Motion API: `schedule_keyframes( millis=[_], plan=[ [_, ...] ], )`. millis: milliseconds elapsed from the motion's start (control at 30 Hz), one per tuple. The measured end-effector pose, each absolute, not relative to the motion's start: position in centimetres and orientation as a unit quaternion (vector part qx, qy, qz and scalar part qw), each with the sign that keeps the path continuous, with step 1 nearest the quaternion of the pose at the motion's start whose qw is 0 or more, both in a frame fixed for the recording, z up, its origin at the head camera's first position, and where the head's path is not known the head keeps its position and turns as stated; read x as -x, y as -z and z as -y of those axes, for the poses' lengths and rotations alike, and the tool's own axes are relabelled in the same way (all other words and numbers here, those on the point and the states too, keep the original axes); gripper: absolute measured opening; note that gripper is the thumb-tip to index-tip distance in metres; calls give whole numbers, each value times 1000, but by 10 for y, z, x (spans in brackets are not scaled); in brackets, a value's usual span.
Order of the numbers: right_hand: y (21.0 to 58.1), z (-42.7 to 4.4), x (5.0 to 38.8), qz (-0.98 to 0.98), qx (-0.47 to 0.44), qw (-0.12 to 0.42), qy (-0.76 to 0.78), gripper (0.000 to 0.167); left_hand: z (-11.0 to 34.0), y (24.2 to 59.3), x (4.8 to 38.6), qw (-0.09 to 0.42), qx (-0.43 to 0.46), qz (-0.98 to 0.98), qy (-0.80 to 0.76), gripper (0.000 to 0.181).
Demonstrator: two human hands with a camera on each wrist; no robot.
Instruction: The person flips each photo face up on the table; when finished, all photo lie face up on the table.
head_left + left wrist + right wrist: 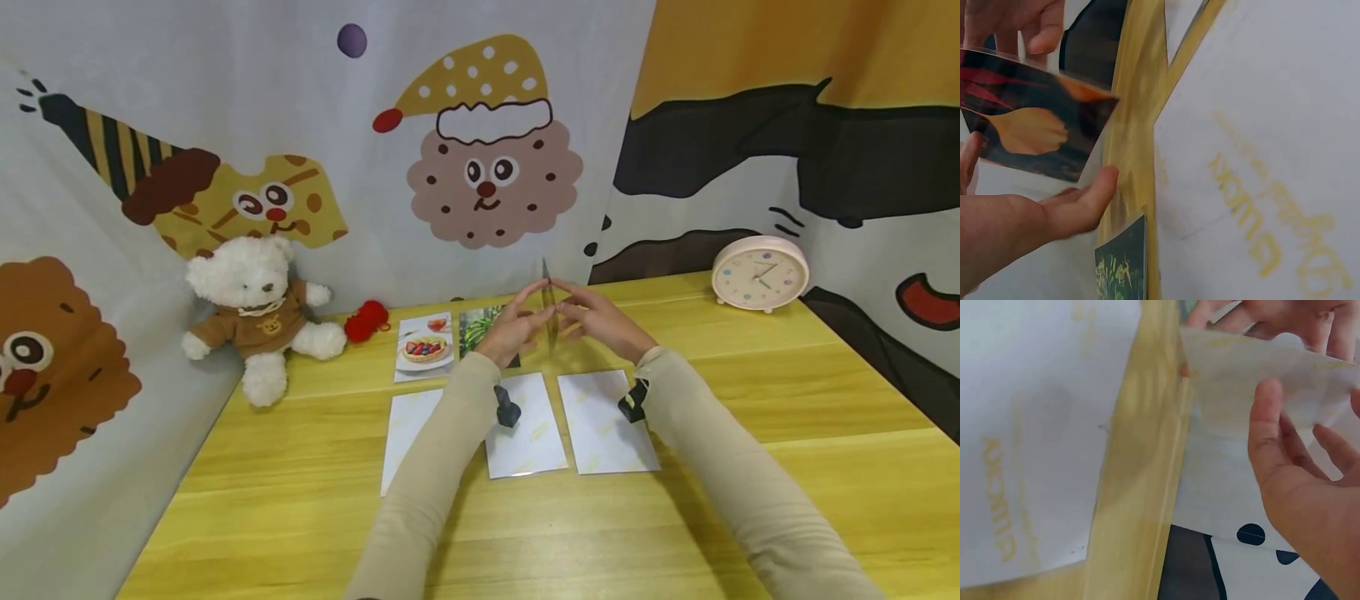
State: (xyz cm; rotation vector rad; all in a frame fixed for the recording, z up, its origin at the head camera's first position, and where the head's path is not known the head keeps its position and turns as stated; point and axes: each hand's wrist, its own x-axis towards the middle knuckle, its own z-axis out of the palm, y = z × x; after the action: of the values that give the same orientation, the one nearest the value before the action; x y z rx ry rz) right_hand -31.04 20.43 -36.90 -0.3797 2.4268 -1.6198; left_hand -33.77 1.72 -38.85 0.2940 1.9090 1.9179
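Both hands hold one photo print upright between their fingertips above the table, seen nearly edge-on in the head view. My left hand is on its picture side. In the left wrist view that left hand lies by the print, which shows an orange leaf-like shape on dark ground; its thumb stands off the surface. My right hand is at the other side. In the right wrist view the right hand's fingers touch the pale back of the print.
Behind lie a fruit tart photo and a green plant photo, partly covered by the left hand. Nearer are three white-backed prints, left, middle and right. A teddy bear, red fuzzy object and clock stand along the back.
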Motion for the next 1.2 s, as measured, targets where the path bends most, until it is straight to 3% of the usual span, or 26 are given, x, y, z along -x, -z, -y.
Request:
schedule_keyframes(
  millis=[133, 300, 467, 633, 967, 1200],
  plan=[
    [365, -205, 309, -793, 137, 104, 585, 57, -18, 387, 338, 193, -99, -699, -682, 48],
    [361, -206, 309, -782, 133, 70, 605, 61, -21, 385, 339, 148, -73, -740, -652, 54],
    [360, -211, 307, -803, 134, 37, 579, 64, -25, 384, 338, 114, -61, -766, -630, 58],
    [362, -215, 305, -825, 125, 41, 550, 67, -27, 385, 337, 89, -63, -782, -614, 59],
    [371, -213, 309, -903, 127, -24, 410, 68, -26, 388, 337, 77, -46, -812, -576, 62],
    [380, -221, 311, -931, 122, -16, 342, 70, -18, 387, 335, 63, -68, -829, -551, 49]
  ],
)
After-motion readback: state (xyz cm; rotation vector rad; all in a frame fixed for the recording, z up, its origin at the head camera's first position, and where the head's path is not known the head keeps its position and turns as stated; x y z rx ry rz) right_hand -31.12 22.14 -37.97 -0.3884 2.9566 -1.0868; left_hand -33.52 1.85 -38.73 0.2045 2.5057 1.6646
